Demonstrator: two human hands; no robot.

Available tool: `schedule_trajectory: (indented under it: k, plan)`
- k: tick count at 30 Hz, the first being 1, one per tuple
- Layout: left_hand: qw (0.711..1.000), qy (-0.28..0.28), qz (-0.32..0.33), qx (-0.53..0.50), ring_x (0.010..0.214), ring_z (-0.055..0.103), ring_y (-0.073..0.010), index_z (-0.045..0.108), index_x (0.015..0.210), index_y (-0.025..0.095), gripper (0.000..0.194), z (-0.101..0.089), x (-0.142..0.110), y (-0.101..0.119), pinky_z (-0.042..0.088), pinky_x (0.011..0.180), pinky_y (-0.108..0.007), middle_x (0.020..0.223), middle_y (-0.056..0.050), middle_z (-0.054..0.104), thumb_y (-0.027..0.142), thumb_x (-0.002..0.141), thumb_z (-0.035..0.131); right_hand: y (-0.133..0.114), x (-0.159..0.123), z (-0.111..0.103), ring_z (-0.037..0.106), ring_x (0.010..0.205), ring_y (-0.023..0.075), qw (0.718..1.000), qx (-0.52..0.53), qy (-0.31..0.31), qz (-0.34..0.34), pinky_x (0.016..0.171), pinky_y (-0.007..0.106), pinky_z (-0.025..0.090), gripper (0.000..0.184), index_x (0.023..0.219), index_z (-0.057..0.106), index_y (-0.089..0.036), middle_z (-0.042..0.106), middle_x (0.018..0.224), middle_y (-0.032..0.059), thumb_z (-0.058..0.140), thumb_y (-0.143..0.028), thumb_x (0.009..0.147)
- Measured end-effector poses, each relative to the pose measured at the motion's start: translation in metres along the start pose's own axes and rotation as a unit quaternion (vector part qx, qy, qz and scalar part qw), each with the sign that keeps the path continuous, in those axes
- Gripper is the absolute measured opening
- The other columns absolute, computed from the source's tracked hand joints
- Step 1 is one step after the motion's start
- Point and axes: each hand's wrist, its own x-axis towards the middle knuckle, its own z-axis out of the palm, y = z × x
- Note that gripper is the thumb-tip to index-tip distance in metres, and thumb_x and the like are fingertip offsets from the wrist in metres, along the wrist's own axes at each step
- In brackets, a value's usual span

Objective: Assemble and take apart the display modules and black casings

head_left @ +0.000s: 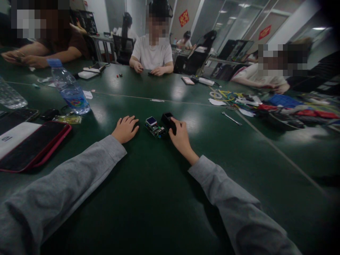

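My left hand [125, 129] lies flat on the green table with its fingers spread, holding nothing. Just to its right is a small green circuit board [156, 131] with a little screen [151, 121] at its far end. Beside the board sits a black plastic case [168, 118], its near part covered by my right hand [181, 136]. The thumb and forefinger of that hand are on the case, which rests on the table. The other fingers of the right hand are partly hidden.
Left are a water bottle [70, 88] and a red-edged tablet [29, 145]. A wrench [231, 118] lies to the right, near a heap of cables and tools [287, 106]. Across the table a person in a white shirt [152, 53] handles small parts; other people sit at both sides.
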Motion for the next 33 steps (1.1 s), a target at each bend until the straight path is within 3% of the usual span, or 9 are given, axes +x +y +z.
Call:
schedule_trajectory:
  k: [10,21,25,33]
  plan:
    - [1.0,0.006,0.003,0.0,0.139,0.033,-0.0308,0.044,0.139,0.019,0.049,0.001,-0.001,-0.001,0.027,0.113,-0.055,0.15,-0.01,0.04,0.043,0.098,0.03,-0.004,-0.002,-0.003,0.055,0.101,0.0275,1.0,-0.016,-0.008,0.007,0.085,0.05,0.055,0.052,0.139,0.045,-0.022,0.043,0.117,0.0131,0.05,-0.025,0.088]
    - [1.0,0.006,0.006,-0.006,0.139,0.034,-0.0314,0.045,0.139,0.019,0.05,0.002,0.0,-0.003,0.027,0.113,-0.055,0.15,-0.011,0.04,0.044,0.097,0.03,-0.005,0.0,-0.004,0.056,0.104,0.0272,0.999,0.024,0.034,0.002,0.088,0.05,0.054,0.05,0.139,0.045,-0.022,0.049,0.117,0.0127,0.051,-0.028,0.09]
    - [1.0,0.007,0.006,-0.004,0.139,0.034,-0.0311,0.045,0.138,0.019,0.049,0.0,0.0,-0.001,0.027,0.113,-0.056,0.15,-0.011,0.041,0.042,0.097,0.031,-0.021,-0.002,-0.013,0.052,0.113,0.0263,0.995,0.049,0.079,-0.045,0.096,0.052,0.049,0.051,0.144,0.038,-0.027,0.05,0.125,0.0111,0.048,-0.036,0.095]
    - [1.0,0.014,0.004,-0.001,0.138,0.035,-0.0313,0.046,0.138,0.019,0.048,0.002,0.001,-0.001,0.028,0.112,-0.056,0.149,-0.011,0.042,0.041,0.097,0.032,-0.043,-0.011,-0.017,0.052,0.116,0.0264,0.99,0.077,0.047,-0.106,0.098,0.05,0.049,0.052,0.146,0.035,-0.031,0.051,0.128,0.0088,0.048,-0.042,0.097]
